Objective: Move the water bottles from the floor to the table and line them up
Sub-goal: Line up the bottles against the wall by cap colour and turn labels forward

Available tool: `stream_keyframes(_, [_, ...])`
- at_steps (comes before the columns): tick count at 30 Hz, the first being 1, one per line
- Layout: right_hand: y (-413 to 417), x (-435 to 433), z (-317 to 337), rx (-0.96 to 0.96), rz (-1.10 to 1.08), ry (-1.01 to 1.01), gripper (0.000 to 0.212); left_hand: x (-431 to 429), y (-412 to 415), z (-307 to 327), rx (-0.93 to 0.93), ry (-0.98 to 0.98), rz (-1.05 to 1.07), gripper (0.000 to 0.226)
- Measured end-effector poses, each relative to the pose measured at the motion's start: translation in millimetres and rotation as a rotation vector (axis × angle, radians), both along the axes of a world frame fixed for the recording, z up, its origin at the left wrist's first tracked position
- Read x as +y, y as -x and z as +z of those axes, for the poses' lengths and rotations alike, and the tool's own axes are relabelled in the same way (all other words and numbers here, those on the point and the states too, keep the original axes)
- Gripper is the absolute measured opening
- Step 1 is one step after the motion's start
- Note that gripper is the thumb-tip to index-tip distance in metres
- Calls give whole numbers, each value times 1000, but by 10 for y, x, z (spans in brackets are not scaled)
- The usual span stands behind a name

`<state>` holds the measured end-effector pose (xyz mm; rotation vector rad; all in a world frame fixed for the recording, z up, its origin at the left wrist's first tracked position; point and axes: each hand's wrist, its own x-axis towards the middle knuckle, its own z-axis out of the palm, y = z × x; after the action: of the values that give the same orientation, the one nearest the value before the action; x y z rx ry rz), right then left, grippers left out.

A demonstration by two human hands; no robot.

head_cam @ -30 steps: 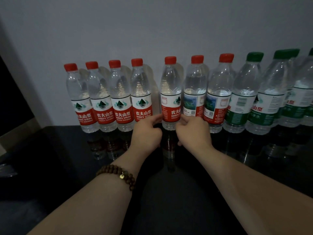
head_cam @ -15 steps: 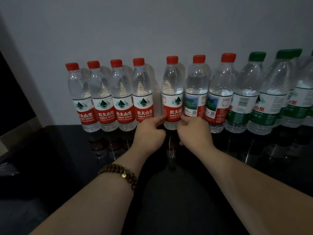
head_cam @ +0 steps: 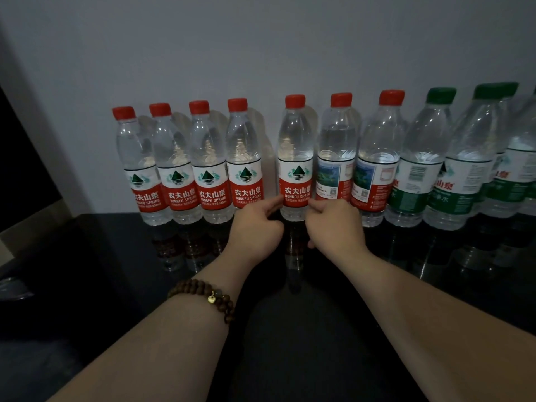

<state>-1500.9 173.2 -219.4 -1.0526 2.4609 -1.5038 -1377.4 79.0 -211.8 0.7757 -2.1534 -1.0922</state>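
The left hand (head_cam: pixel 255 230) and right hand (head_cam: pixel 333 224) pinch the middle bottle (head_cam: pixel 295 158) on the bench (head_cam: pixel 319 329), its label now turned to the front.

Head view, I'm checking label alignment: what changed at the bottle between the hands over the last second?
The fifth red-capped bottle was turned in place between the left hand and right hand, its logo swinging left to face front. Both hands kept their fingertip hold; the other bottles stayed put.

rightmost green-cap bottle (head_cam: pixel 523 161): cut by right edge | middle red-cap bottle (head_cam: pixel 295 152) base: partly behind left hand (head_cam: pixel 255 232), right hand (head_cam: pixel 336 224)
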Motion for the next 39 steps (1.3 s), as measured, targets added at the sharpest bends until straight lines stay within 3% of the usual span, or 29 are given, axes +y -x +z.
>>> stream_keyframes(9, [-13, 12, 17, -26, -13, 34, 47, 38, -19, 21, 26, 12, 38, 71])
stream_keyframes(11, [-12, 7, 14, -27, 1, 32, 48, 54, -28, 27, 34, 48, 85, 56])
stream_keyframes(14, [-14, 7, 14, -24, 28, 14, 54, 68, -36, 42, 94, 130, 298, 14])
stream_keyframes(21, [-57, 20, 38, -23, 93, -43, 58, 5, -19, 36, 132, 97, 556, 19])
stream_keyframes(27, [-92, 36, 79, 2, 149, -104, 65, -40, -3, 25, 131, -12, 537, 14])
stream_keyframes(39, [-6, -6, 9, 108, 192, -182, 66, -49, 12, 40, 113, -41, 520, 13])
